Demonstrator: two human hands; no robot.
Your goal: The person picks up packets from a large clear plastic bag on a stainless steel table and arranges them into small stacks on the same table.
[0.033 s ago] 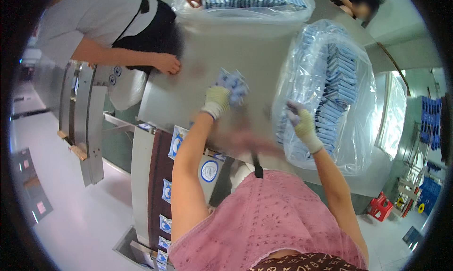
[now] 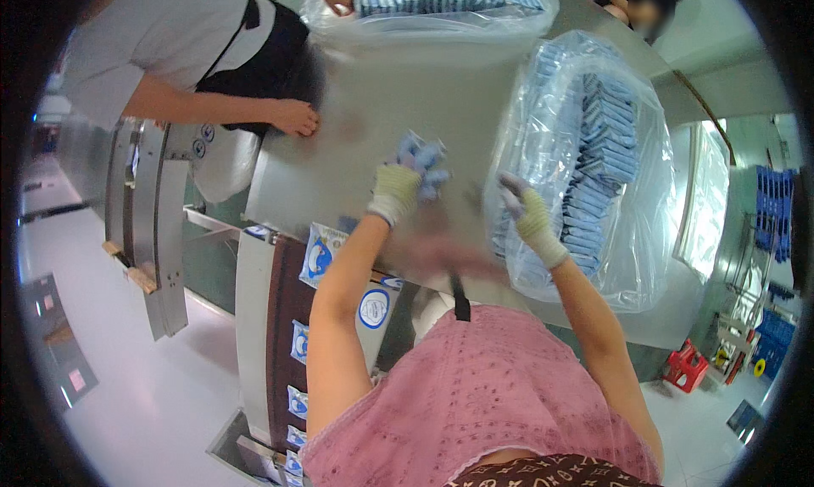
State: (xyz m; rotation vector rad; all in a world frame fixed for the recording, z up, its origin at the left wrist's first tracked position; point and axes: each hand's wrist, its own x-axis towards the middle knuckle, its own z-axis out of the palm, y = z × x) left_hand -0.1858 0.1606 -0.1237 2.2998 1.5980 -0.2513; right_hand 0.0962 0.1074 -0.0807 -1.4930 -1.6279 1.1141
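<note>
Blue packets (image 2: 431, 156) sit at the fingers of our left hand (image 2: 398, 184); whether gripped, we cannot tell. Our right hand (image 2: 529, 212), fingers loosely extended, has the clear bag (image 2: 649, 220) rightward. We're seemingly gathering; next calls for a snug pinch.

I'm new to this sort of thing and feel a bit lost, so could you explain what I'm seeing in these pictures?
Of course. There's no robot: these are a person's own gloved hands, seen from a wide camera on their head, which bends straight edges. A metal table lies in front. On its right sits a clear plastic bag with rows of blue packets; the right hand is at its near left side, with no packet visible in it. The left hand has bluish shapes at its fingers, too blurred to tell whether it holds anything. The bare hand at the left is a co-worker's.
</note>
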